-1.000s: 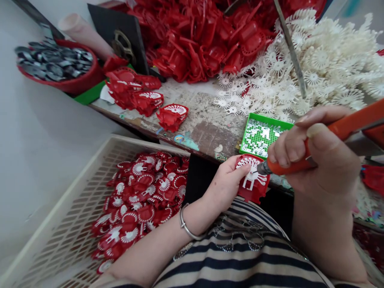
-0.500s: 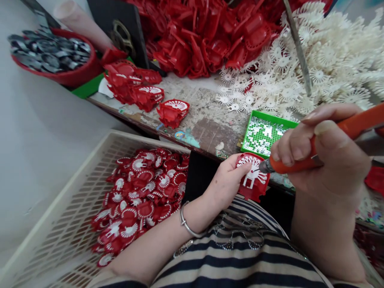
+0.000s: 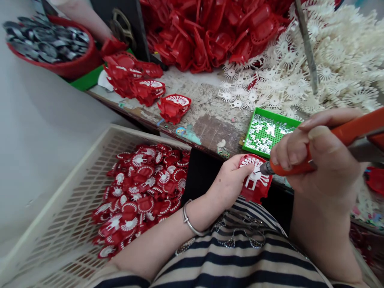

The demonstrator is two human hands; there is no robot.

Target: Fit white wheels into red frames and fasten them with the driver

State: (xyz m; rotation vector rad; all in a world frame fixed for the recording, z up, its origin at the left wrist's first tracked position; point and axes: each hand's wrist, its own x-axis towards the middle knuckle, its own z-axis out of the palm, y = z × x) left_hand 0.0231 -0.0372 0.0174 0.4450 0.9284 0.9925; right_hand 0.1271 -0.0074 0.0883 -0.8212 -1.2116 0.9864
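My left hand (image 3: 229, 180) grips a red plastic part (image 3: 255, 194) by its left side, thumb on top. On that part lies a white spoked piece (image 3: 251, 183) with finger-like prongs spread in a fan. My right hand (image 3: 324, 156) is wrapped round an orange power screwdriver (image 3: 292, 169), pointing down to the left. The tool's thin bit is at the middle of the white piece; whether it touches a screw there is too small to tell. Just beyond my hands sits a green perforated tray (image 3: 249, 138) holding many tiny silvery pieces (image 3: 260, 140).
A pale slatted crate (image 3: 72, 188) at lower left holds assembled red-and-white parts (image 3: 144, 192). On the worn bench (image 3: 210, 128) are a few assemblies (image 3: 174, 107), a red heap (image 3: 204, 36) and white spoked pieces (image 3: 330, 60). A red basin (image 3: 63, 66) of dark pieces stands far left.
The view has shifted slightly. Both hands keep their holds, and the screwdriver's tip stays at the centre of the white piece.
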